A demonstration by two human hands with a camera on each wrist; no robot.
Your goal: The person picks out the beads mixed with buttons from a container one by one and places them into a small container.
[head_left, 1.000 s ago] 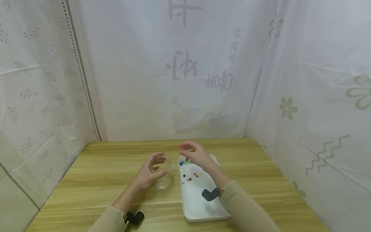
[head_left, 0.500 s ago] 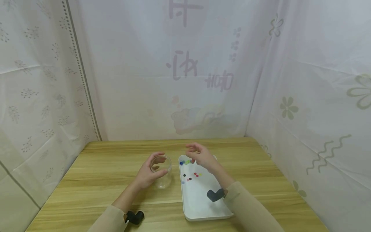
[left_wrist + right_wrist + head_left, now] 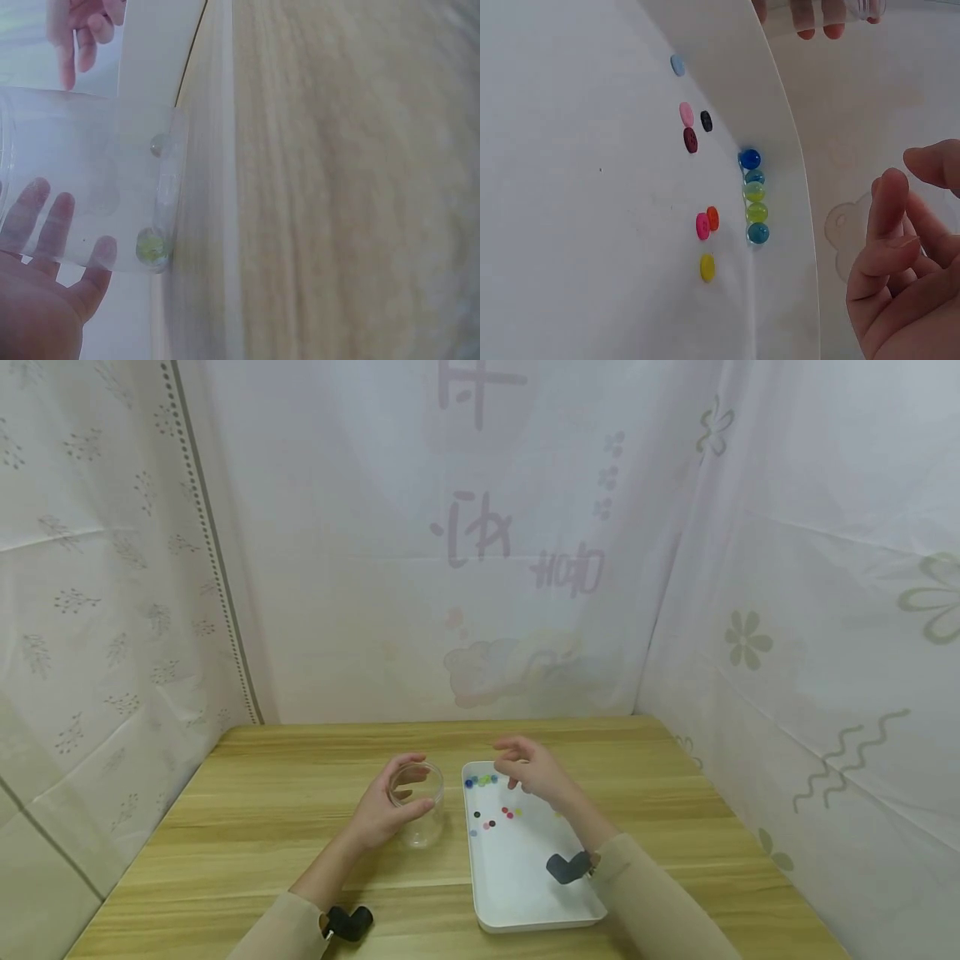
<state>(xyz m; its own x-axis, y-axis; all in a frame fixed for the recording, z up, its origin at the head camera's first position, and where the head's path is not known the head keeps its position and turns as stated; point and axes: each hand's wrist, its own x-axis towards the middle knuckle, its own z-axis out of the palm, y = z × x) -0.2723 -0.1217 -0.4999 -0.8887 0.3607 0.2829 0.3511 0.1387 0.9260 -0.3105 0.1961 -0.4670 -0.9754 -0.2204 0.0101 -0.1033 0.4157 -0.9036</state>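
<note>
Left of tray [image 3: 517, 885], gripping vertical, mouth-up cup [image 3: 422, 828] of marbles [image 3: 152, 249] with left hand [image 3: 378, 810] — near tray's buttons [image 3: 703, 226] and other marbles [image 3: 755, 193], holding nothing with loosely parted right hand [image 3: 532, 771].

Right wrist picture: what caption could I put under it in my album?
Five glassy balls lined up in a white tray, colourful buttons scattered beside them, a right hand close by.

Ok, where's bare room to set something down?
On the tray, the near half looks bare between buttons and near rim, though the right wrist camera overhangs it. So does the table between the left hand and left edge.
Crowded: the tray's far half along its left wall, with marbles and buttons; between cup and tray a narrow strip shows.
</note>
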